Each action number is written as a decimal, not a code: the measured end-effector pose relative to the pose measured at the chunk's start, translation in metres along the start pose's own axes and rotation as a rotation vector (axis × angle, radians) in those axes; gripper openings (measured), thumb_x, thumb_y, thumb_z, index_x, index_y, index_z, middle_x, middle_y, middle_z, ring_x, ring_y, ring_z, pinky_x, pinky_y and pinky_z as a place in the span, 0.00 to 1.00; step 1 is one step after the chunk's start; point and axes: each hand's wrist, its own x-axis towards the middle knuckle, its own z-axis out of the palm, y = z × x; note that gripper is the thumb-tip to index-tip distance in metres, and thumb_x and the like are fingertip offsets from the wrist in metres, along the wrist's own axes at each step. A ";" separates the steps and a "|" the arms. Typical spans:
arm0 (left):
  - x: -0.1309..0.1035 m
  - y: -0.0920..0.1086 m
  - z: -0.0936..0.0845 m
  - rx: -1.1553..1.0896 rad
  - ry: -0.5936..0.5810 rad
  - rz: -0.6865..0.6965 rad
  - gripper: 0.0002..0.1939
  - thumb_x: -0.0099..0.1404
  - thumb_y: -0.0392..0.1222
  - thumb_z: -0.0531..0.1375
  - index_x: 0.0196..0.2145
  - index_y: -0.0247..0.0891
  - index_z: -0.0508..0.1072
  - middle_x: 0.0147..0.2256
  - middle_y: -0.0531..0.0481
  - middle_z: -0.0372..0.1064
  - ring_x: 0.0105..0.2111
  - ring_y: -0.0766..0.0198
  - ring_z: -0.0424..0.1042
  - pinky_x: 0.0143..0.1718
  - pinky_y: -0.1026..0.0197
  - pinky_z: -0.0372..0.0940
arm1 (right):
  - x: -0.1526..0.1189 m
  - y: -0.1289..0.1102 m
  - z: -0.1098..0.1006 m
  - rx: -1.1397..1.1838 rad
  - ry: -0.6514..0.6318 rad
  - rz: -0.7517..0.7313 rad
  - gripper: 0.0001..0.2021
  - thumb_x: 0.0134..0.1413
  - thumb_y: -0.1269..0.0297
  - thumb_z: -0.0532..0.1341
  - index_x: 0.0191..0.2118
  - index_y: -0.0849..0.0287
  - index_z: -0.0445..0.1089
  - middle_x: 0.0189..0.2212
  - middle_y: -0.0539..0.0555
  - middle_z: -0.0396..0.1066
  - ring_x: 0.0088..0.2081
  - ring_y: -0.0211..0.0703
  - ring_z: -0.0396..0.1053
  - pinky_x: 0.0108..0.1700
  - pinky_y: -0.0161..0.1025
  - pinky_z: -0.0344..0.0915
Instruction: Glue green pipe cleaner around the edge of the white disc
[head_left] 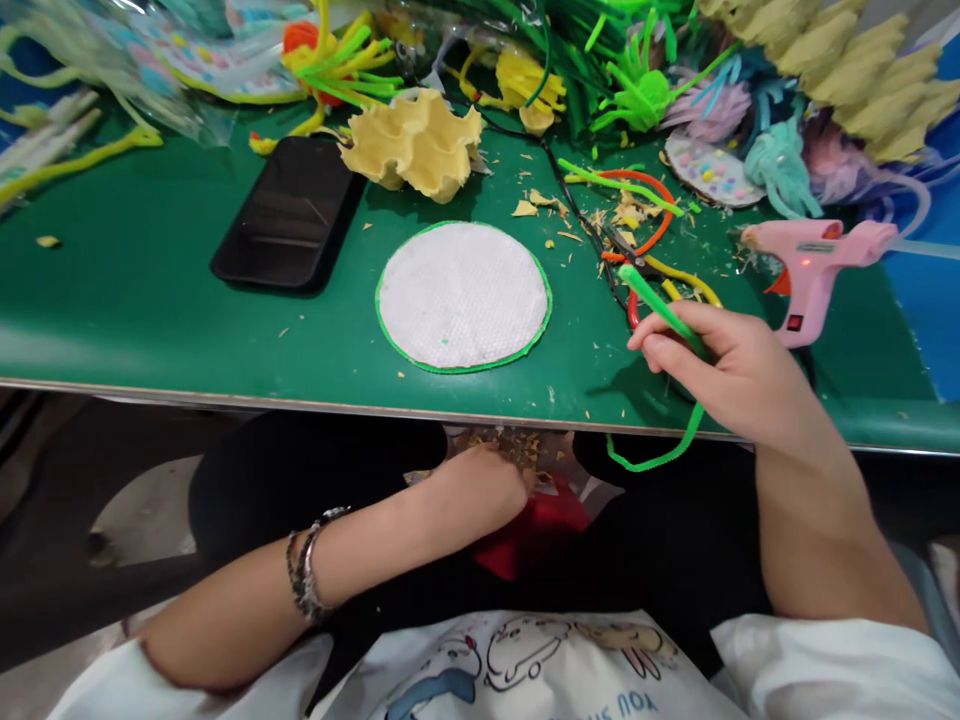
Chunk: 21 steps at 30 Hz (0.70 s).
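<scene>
- Right hand (pixel 735 375): grip pinching green pipe cleaner (pixel 660 303) over bench's (pixel 135 320) front edge; dangling, could snag there.
- Left hand (pixel 487 490) below edge; grip hidden, can't tell.
- Lit pink glue gun (pixel 814 265) beside right hand: contact may burn.

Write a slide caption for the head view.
Right hand holding a green pipe cleaner between a white disc and a pink glue gun, left hand by yellowish scraps.

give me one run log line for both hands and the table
right hand: holding bright green fuzzy pipe cleaner | left hand: below green table edge, grip hidden | table: white oval green-rimmed disc, pink plastic glue gun
</scene>
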 end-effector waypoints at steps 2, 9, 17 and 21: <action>0.001 -0.006 0.015 0.004 -0.012 -0.050 0.10 0.62 0.23 0.54 0.35 0.29 0.74 0.29 0.41 0.76 0.28 0.53 0.77 0.28 0.58 0.67 | 0.001 0.000 0.001 -0.018 0.002 -0.002 0.07 0.56 0.62 0.59 0.31 0.54 0.73 0.25 0.48 0.68 0.27 0.36 0.64 0.31 0.36 0.60; -0.006 -0.016 0.033 -0.013 -0.019 -0.067 0.15 0.58 0.21 0.55 0.20 0.34 0.71 0.19 0.47 0.72 0.20 0.59 0.72 0.23 0.61 0.62 | 0.004 0.001 0.006 0.000 -0.039 0.086 0.10 0.56 0.54 0.60 0.32 0.55 0.71 0.20 0.46 0.60 0.18 0.31 0.50 0.20 0.35 0.48; -0.009 -0.017 0.018 -0.050 0.121 -0.025 0.13 0.59 0.24 0.57 0.21 0.35 0.71 0.18 0.49 0.70 0.22 0.60 0.71 0.27 0.60 0.63 | 0.021 0.006 0.017 0.149 0.162 0.030 0.16 0.64 0.54 0.53 0.28 0.55 0.66 0.26 0.50 0.67 0.27 0.37 0.63 0.30 0.38 0.58; -0.010 -0.019 0.008 -0.064 0.183 -0.013 0.11 0.61 0.28 0.58 0.23 0.36 0.72 0.20 0.50 0.70 0.23 0.60 0.71 0.26 0.61 0.63 | 0.039 0.005 0.022 0.266 0.110 0.052 0.12 0.62 0.59 0.54 0.28 0.55 0.67 0.32 0.52 0.72 0.30 0.36 0.66 0.28 0.36 0.60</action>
